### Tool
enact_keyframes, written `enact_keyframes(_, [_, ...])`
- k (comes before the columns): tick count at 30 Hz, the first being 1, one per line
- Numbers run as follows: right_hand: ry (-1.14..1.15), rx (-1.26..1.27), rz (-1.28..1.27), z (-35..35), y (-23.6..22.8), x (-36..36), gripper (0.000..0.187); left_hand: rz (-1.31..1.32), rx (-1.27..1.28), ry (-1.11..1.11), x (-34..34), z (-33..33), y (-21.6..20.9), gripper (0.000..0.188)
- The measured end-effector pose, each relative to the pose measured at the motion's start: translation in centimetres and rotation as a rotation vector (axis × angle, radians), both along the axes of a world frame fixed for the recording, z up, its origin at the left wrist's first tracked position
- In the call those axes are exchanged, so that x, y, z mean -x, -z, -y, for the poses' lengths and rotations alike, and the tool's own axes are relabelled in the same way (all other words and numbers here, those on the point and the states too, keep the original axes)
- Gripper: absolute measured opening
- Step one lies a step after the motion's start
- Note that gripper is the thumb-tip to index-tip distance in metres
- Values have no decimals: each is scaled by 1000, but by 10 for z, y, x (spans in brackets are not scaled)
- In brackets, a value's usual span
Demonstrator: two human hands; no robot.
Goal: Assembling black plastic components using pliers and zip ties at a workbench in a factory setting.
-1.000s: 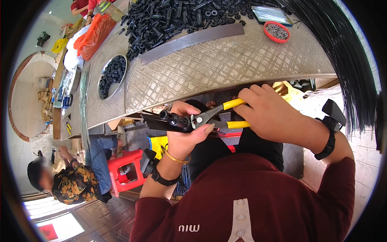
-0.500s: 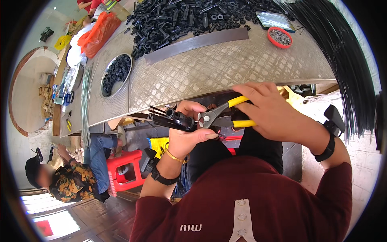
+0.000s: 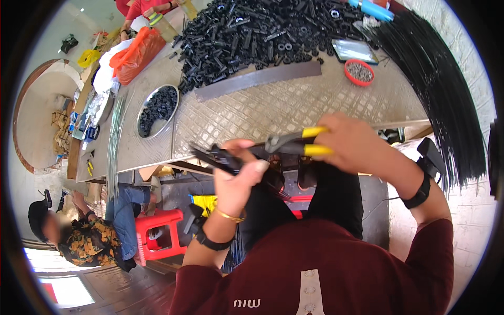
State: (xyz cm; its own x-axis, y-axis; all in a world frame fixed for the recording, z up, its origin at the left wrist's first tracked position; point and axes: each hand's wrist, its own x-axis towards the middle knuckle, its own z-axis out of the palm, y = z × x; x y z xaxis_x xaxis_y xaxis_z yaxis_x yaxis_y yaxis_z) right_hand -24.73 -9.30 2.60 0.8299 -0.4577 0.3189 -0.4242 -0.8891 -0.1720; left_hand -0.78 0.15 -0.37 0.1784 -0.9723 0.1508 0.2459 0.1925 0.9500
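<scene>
My left hand (image 3: 235,178) is closed around a black tubular plastic part (image 3: 224,160), with several thin black rods beside it pointing to the far left. Motion blurs the part's far end. My right hand (image 3: 350,144) grips a pair of pliers (image 3: 286,143) with yellow handles. The handles are close together, and the metal jaws point left, apart from the left hand. Both hands are over my lap, just in front of the table's near edge.
On the table (image 3: 262,107) lie a heap of black plastic parts (image 3: 252,39), a flat dark strip (image 3: 257,80), a metal bowl of small black pieces (image 3: 174,113) and a red dish (image 3: 358,82). Long black rods (image 3: 441,84) hang at the right. Another person (image 3: 89,236) sits at the left by a red stool (image 3: 157,223).
The pliers have moved up and away from my left hand, and their handles have come closer together. My left hand has shifted slightly left with the black part. The table view has shifted a little.
</scene>
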Motion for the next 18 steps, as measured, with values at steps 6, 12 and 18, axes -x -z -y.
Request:
enact_keyframes(6, [152,64,-65,55,0,17,30,27,145,-383,-79,-9,-62,20])
enact_keyframes(12, [-482,-666,-94,-57,-24,-12,39,-677,253,-344,-147,-44,-108,28])
enact_keyframes(18, [-76,-1475,949,-86,-19,-10,49,-1269,65,-172,-88,-34,-42,36])
